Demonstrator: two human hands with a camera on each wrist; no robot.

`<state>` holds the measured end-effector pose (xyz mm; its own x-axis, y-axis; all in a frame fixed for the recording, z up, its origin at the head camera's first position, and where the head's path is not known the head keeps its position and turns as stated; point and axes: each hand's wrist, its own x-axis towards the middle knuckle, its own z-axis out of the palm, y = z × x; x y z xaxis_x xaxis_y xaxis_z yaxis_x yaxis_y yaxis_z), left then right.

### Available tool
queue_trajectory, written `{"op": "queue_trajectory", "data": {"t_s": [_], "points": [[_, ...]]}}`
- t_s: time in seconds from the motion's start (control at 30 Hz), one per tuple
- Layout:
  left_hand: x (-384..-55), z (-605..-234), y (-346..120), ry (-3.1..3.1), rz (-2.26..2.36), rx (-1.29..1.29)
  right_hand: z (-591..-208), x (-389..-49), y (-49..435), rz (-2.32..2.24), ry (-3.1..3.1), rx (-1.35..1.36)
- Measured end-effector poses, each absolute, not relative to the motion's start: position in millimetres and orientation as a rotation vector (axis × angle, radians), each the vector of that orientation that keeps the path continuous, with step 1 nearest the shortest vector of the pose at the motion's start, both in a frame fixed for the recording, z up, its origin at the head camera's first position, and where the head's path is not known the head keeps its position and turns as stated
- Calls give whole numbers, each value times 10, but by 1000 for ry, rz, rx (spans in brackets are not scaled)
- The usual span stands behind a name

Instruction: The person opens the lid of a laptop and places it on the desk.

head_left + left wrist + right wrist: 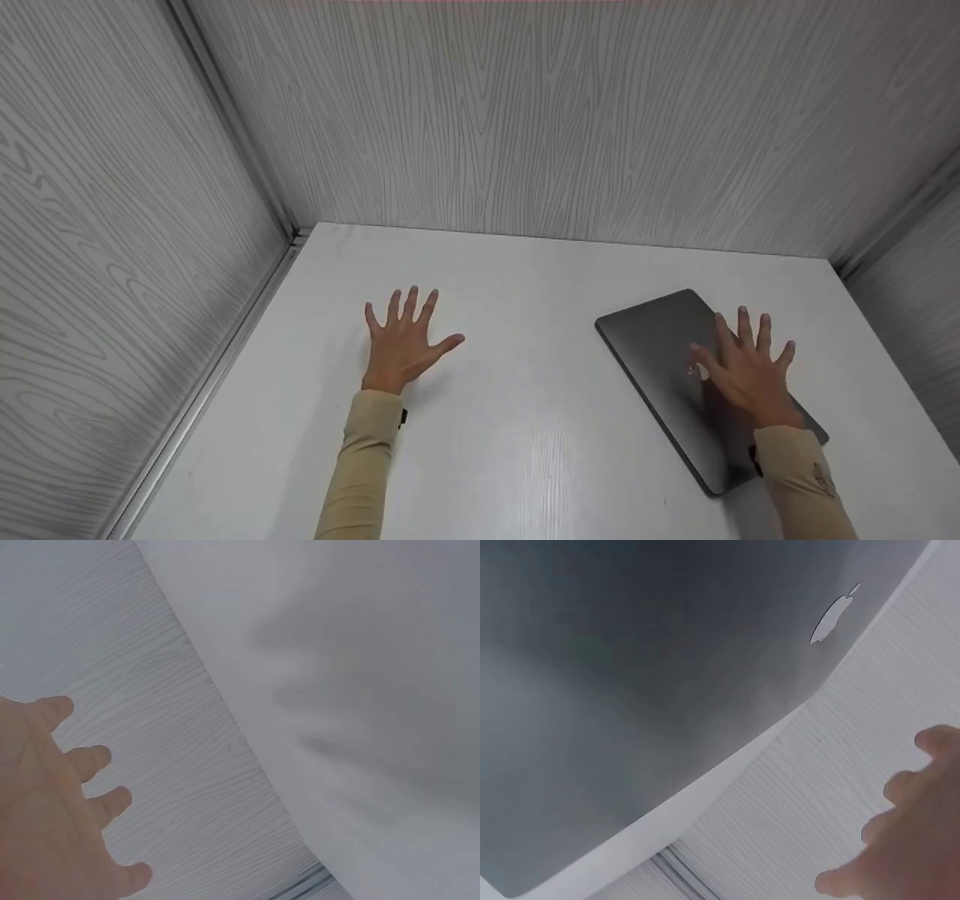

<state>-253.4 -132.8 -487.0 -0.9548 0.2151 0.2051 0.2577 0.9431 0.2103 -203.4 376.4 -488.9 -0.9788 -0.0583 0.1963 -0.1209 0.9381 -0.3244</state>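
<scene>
A closed dark grey laptop [652, 341] lies at an angle on the right half of the white table. Above its right part hovers my right hand [750, 379], fingers spread and palm down, hiding some of the lid. The right wrist view has the lid with its apple-shaped logo [831, 619], and the fingers of my right hand [915, 829] stand apart from it. My left hand [401, 349] is held over the table's left side, also with spread fingers and holding nothing. In the left wrist view, a soft shadow falls on the table beside that hand [45, 817].
The white table [517, 390] is bounded by a wood-grain back panel [495, 120] and side panels at left [97, 247] and right [907, 300]. A metal rail [202, 390] follows the table's left edge.
</scene>
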Motion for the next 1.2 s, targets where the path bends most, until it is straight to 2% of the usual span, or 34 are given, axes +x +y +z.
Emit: {"op": "queue_trajectory", "data": {"t_s": [0.23,0.6,0.93,1.2], "points": [[-2569,-4867,-1181,-2718,-284,-479,-4856,-1982,3736,474,-2591,252],[-2675,-4891,-805,-2637,-352,-630,-4829,-1863,3672,470,-2586,199],[-2744,-4894,-363,-2758,-364,-688,-4871,-1667,3699,520,-2691,108],[-2773,-4959,-178,-2843,-390,-718,-4930,-1540,3716,549,-2787,55]]}}
